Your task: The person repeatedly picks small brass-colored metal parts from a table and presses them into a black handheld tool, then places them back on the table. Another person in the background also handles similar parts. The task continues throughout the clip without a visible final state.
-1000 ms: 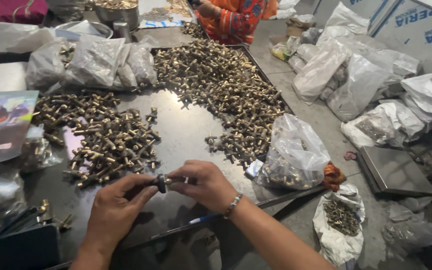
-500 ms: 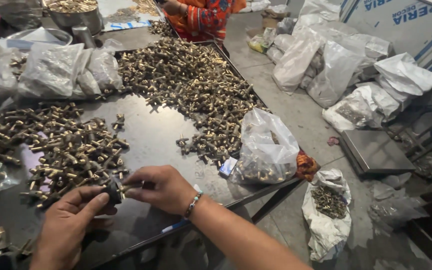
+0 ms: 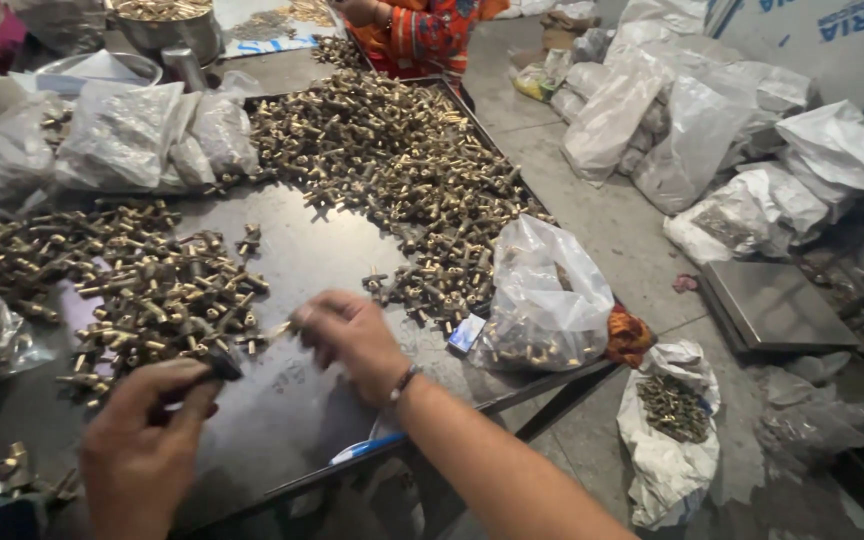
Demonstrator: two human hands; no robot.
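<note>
My left hand [image 3: 142,440] is at the lower left over the dark metal table [image 3: 302,400], fingers pinched on a small dark brass fitting [image 3: 220,362]. To its right, my right hand [image 3: 352,335] wears a bracelet and pinches a thin brass pin [image 3: 280,328] at its fingertips, a little apart from the left hand. Both hands hover beside a heap of brass fittings [image 3: 132,285] on the table's left. A larger pile of brass parts [image 3: 402,170] covers the far right part of the table.
Clear plastic bags of parts [image 3: 122,135] lie at the table's far left, one bag [image 3: 547,300] at its right edge. More sacks [image 3: 732,150] and a metal tray [image 3: 772,305] sit on the floor. Another person in orange clothing [image 3: 432,30] is at the far end. A blue pen [image 3: 367,448] lies near me.
My hands, joined on one fitting before, have drawn apart: the left keeps the dark fitting, the right has pulled away with a thin pin. The view has shifted.
</note>
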